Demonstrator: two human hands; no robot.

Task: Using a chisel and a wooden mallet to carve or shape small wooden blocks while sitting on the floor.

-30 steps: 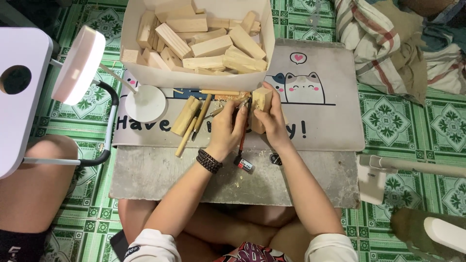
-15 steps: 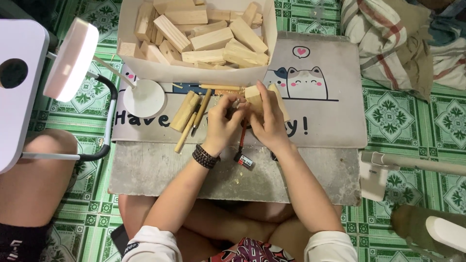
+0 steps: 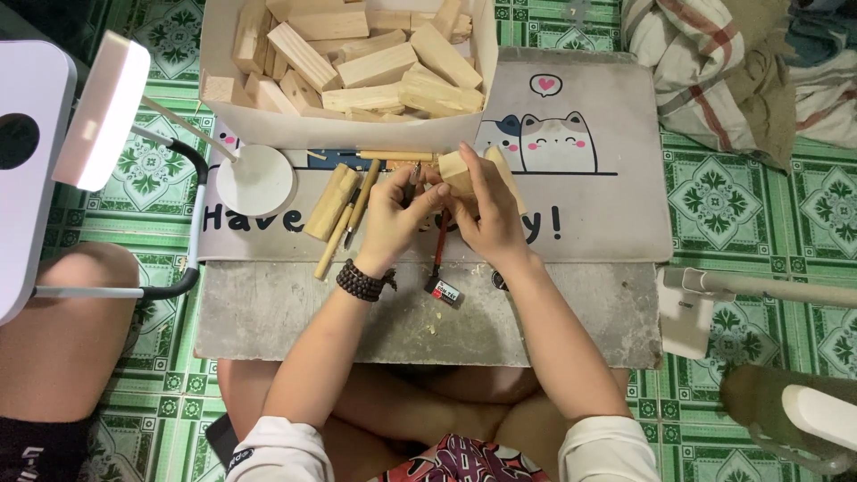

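My right hand (image 3: pixel 489 214) grips a small pale wooden block (image 3: pixel 458 170) just above the grey mat (image 3: pixel 607 196). My left hand (image 3: pixel 393 210), with a dark bead bracelet on its wrist, pinches a thin carving tool (image 3: pixel 412 186) whose tip meets the block. Both hands are pressed close together over the mat's middle. A red-handled tool (image 3: pixel 441 245) lies under my hands, and a small red and black object (image 3: pixel 445 291) rests on the stone slab (image 3: pixel 268 312).
A white cardboard box (image 3: pixel 357 134) full of wooden blocks stands at the back. Loose wooden sticks (image 3: pixel 332 203) and handled tools lie left of my hands. A white desk lamp's base (image 3: pixel 256 181) sits on the mat. Folded cloth (image 3: pixel 714 62) lies at the far right.
My hands have stayed over the mat, shifting slightly. The block has turned a little in my right hand while the left keeps the tool against it.
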